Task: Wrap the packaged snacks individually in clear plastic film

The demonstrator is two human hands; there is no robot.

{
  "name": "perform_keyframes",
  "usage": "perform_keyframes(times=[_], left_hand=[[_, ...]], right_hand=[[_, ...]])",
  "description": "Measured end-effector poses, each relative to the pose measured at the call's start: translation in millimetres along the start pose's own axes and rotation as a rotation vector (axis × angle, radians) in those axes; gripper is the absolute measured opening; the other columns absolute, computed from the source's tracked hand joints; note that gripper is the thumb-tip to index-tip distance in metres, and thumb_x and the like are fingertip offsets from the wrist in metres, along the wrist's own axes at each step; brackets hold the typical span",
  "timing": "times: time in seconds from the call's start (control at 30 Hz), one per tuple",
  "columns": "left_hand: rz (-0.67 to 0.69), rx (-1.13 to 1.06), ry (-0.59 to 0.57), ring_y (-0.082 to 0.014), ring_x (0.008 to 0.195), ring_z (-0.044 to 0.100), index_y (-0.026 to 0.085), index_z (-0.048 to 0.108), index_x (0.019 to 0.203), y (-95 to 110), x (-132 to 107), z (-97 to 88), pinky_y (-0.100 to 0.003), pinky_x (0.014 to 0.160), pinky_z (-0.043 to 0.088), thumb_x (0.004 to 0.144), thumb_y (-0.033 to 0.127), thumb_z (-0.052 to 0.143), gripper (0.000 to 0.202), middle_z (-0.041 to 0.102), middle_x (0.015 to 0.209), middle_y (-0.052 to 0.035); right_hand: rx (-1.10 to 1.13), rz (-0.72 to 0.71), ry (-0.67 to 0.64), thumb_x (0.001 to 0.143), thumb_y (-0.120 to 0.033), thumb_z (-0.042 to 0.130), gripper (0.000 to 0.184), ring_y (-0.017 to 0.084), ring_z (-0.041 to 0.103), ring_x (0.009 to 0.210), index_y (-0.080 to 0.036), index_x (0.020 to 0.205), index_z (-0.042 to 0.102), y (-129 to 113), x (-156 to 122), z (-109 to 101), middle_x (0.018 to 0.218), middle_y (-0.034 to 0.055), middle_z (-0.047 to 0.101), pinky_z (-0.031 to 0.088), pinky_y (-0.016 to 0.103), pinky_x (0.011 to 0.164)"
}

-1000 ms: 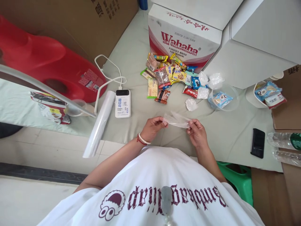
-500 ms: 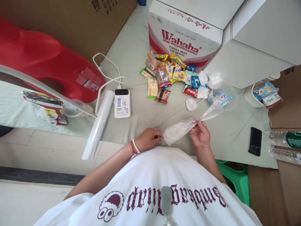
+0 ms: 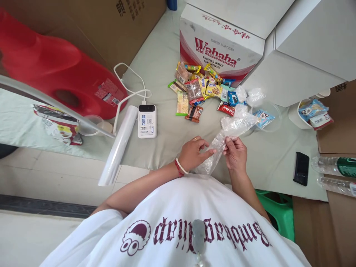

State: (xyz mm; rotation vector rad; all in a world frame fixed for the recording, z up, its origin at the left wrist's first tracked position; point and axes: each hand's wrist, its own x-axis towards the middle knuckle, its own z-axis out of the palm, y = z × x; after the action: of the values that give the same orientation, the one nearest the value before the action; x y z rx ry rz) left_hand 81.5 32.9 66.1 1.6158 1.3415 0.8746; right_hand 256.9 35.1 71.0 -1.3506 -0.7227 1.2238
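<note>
A clear, crumpled plastic bag stretches from near my shirt up over the table toward the snacks. My right hand pinches its middle between thumb and fingers. At the bag's left side is my left hand, thumb and fingers apart; whether its fingertips touch the plastic I cannot tell. Beyond the bag's far end stands a clear round tub with a blue snack packet in it. Wrapped snacks lie in a heap to the left of that, beside crumpled clear plastic.
A white power bank with a cable and a roll of clear film lie on the left. Behind the snacks is a Wahaha carton. On the right are a white container, a black phone and plastic bottles.
My left hand has let go of the bag's near end and moved right and up, its fingers spreading. My right hand has shifted slightly left, and the bag now bunches wider above it.
</note>
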Motion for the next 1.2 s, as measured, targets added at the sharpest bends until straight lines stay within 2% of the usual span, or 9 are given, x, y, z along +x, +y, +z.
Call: perform_keyframes(times=[0.13,0.27,0.37,0.47,0.53,0.6,0.77,1.03,1.2], left_hand=[[-0.038,-0.122,-0.047,-0.0164,0.069,0.058,0.019,0.075,0.082,-11.7,2.0,5.9,-0.029,0.069,0.043,0.092,0.038,0.062,0.025,0.063,0.070,-0.0017],[-0.161,-0.487,-0.118,-0.0159,0.068,0.059,0.018,0.071,0.082,-21.9,3.2,-0.5,-0.029,0.071,0.046,0.093,0.047,0.059,0.034,0.066,0.070,-0.0015],[-0.177,-0.606,-0.117,-0.0138,0.068,0.054,0.017,0.067,0.079,-25.3,2.4,-0.5,-0.028,0.071,0.044,0.092,0.051,0.060,0.036,0.063,0.071,-0.0001],[-0.224,-0.566,-0.099,-0.0125,0.064,0.049,0.017,0.065,0.079,-26.7,1.3,4.7,-0.026,0.065,0.041,0.090,0.051,0.061,0.035,0.060,0.068,0.0015],[-0.242,-0.511,-0.037,-0.0128,0.064,0.049,0.018,0.065,0.079,-29.2,0.9,7.0,-0.026,0.063,0.040,0.089,0.049,0.062,0.033,0.059,0.068,0.0019],[-0.253,-0.453,0.069,-0.0127,0.064,0.048,0.018,0.063,0.078,-33.9,1.0,5.8,-0.026,0.062,0.038,0.089,0.046,0.061,0.030,0.057,0.067,0.0026],[-0.250,-0.486,0.258,-0.0116,0.065,0.048,0.019,0.060,0.078,-46.5,1.4,-3.9,-0.025,0.062,0.039,0.091,0.044,0.059,0.028,0.060,0.072,0.0020],[-0.374,-0.530,0.338,-0.0093,0.049,0.043,0.021,0.057,0.079,-51.9,-1.3,-2.1,-0.024,0.049,0.037,0.089,0.046,0.062,0.027,0.046,0.059,0.0072],[-0.365,-0.512,0.308,-0.0100,0.057,0.049,0.018,0.069,0.082,-53.8,-3.0,-12.0,-0.024,0.055,0.040,0.082,0.044,0.070,0.025,0.059,0.067,0.0028]], right_hand=[[-0.130,-0.100,0.001,0.078,-0.046,0.085,0.031,0.008,0.043,0.053,-0.022,0.082,0.066,-0.9,-4.8,-5.0,0.069,-0.0049,0.058,0.036,0.022,0.047],[-0.081,-0.224,-0.134,0.087,-0.061,0.068,0.037,0.017,0.061,0.079,-0.025,0.091,0.075,-6.0,-6.3,-13.9,0.087,0.0028,0.068,0.051,0.032,0.074],[0.024,-0.072,-0.159,0.090,-0.060,0.064,0.036,0.020,0.063,0.095,-0.028,0.100,0.076,1.3,-4.2,-9.5,0.107,0.0046,0.071,0.052,0.034,0.082],[-0.061,0.175,-0.313,0.081,-0.050,0.078,0.032,0.019,0.063,0.091,-0.026,0.102,0.076,20.1,-4.4,5.8,0.102,0.0043,0.073,0.052,0.033,0.082],[-0.084,0.203,-0.339,0.075,-0.045,0.083,0.031,0.017,0.061,0.084,-0.023,0.096,0.076,31.7,-4.3,14.8,0.092,0.0024,0.072,0.051,0.031,0.081],[-0.059,0.157,-0.234,0.072,-0.041,0.086,0.027,0.014,0.057,0.077,-0.023,0.089,0.074,38.0,-1.9,17.2,0.083,-0.0010,0.068,0.051,0.029,0.077],[0.122,0.223,-0.142,0.071,-0.039,0.088,0.029,0.012,0.057,0.075,-0.024,0.084,0.067,34.7,8.6,-1.5,0.082,-0.0027,0.063,0.052,0.025,0.071],[0.257,0.220,-0.203,0.076,-0.039,0.085,0.030,0.013,0.067,0.083,-0.026,0.088,0.061,25.6,5.6,-8.9,0.100,-0.0004,0.073,0.058,0.028,0.077],[0.179,0.392,-0.299,0.065,-0.039,0.086,0.039,0.010,0.057,0.055,-0.024,0.097,0.069,25.7,10.7,-12.1,0.099,0.0050,0.077,0.046,0.022,0.045]])
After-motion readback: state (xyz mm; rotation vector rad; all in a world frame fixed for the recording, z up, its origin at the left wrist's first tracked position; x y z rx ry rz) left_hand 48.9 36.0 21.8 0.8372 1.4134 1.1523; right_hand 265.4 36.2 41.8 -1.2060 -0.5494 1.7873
